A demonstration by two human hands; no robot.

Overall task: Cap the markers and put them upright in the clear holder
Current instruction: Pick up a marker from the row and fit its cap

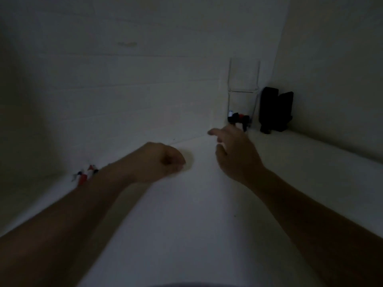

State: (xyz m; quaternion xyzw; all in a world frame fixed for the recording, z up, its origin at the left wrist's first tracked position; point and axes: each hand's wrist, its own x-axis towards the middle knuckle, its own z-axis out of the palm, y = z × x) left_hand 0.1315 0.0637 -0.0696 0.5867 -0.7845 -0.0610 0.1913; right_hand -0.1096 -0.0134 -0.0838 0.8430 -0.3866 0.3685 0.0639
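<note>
The scene is dim. A tall clear holder stands at the back right near the wall corner, with dark, red and blue marker ends showing at its base. My right hand hovers just in front of the holder, fingers spread, holding nothing. My left hand rests on the white table as a closed fist; whether it holds anything is hidden. A small pile of markers and caps, red, white and dark, lies at the left beside my left forearm.
A black boxy object stands right of the holder against the wall. The white table runs into white walls at the back and right.
</note>
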